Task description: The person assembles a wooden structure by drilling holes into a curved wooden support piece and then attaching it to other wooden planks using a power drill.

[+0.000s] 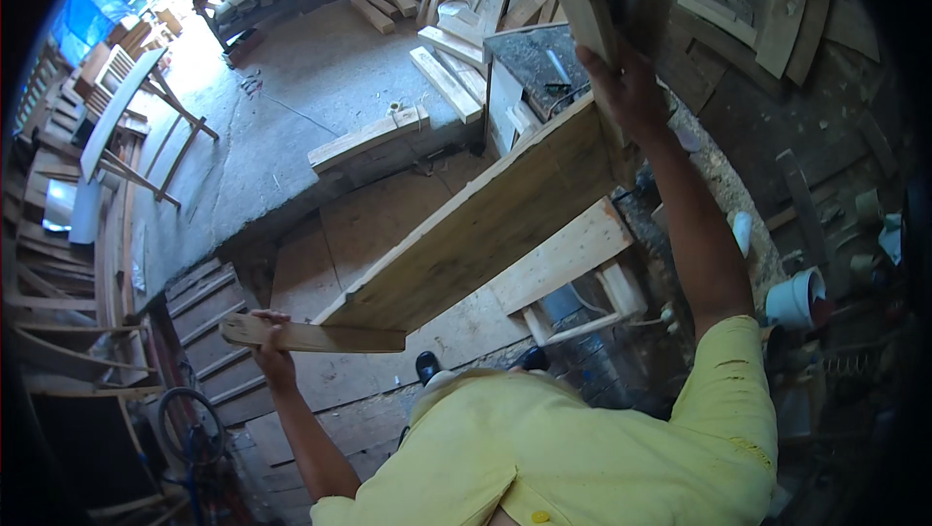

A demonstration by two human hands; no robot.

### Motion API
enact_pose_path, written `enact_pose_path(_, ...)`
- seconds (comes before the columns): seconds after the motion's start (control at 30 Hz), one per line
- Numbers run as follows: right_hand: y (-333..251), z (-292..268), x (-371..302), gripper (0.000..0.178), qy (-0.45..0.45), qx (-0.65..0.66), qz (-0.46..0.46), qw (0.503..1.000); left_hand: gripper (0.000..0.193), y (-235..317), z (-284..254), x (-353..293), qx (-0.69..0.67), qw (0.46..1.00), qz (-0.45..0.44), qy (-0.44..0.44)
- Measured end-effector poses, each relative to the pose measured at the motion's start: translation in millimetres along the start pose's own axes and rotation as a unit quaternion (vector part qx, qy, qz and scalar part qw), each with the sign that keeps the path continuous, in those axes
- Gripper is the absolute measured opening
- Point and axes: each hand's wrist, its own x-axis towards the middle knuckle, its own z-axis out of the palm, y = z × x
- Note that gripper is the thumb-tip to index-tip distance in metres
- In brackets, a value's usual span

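Note:
A wide wooden board slants across the space before me, its left end nearer and lower than its right. A rounded wooden end piece crosses its left end, and another end piece stands out at its right end. My left hand is closed around the left end piece. Up at the far right, my right hand grips the other one, some of its fingers hidden behind the wood. The board hangs above the floor, beside a dark-topped workbench.
Under the board lies a pale wooden frame. Loose planks rest on a raised concrete floor. Curved wooden parts stand at the left, near a handwheel. A white bucket sits at the right.

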Motion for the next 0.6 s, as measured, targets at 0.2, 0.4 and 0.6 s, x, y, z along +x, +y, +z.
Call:
enact_pose_path(0.2, -36, 35, -42, 0.041, 0.066, 0.026, 0.079, 0.994, 0.037, 113, -58, 64, -0.025, 0.998, 0.054, -0.019)
enact_pose_path(0.4, 24, 76, -171, 0.040, 0.092, -0.018, 0.221, 0.971, 0.061, 204, -9, 101, 0.087, 0.988, 0.120, -0.052)
enact_pose_path(0.6, 20, 77, -215, 0.039, -0.271, -0.091, 0.520, 0.805, 0.067, 203, 85, 109, 0.299, 0.893, 0.177, -0.285)
